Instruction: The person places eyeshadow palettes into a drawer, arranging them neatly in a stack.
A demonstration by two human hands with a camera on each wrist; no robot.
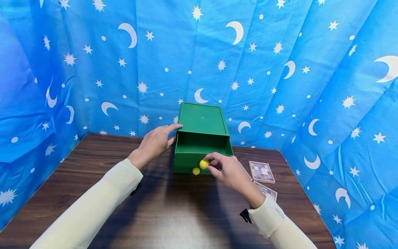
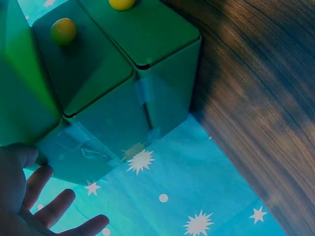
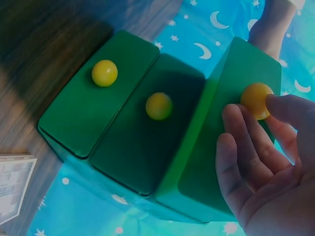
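Note:
A green drawer cabinet (image 1: 203,119) stands on the table with its top drawer (image 1: 188,162) pulled out. The inside that shows from above holds nothing visible. My right hand (image 1: 230,171) pinches that drawer's round yellow knob (image 3: 257,101) between thumb and fingertips. Two lower drawers, the middle one (image 3: 133,142) and the bottom one (image 3: 74,118), are closed, each with its own yellow knob. At the cabinet's upper left edge, my left hand (image 1: 157,141) touches the side with fingers extended; the left wrist view shows those fingers (image 2: 59,209) spread apart.
Right of the cabinet lie makeup palettes, one whole (image 1: 262,172) and one (image 1: 266,192) partly behind my right forearm. The wooden table (image 1: 183,221) extends toward me. A blue curtain (image 1: 186,52) with white moons and stars hangs behind and at the sides.

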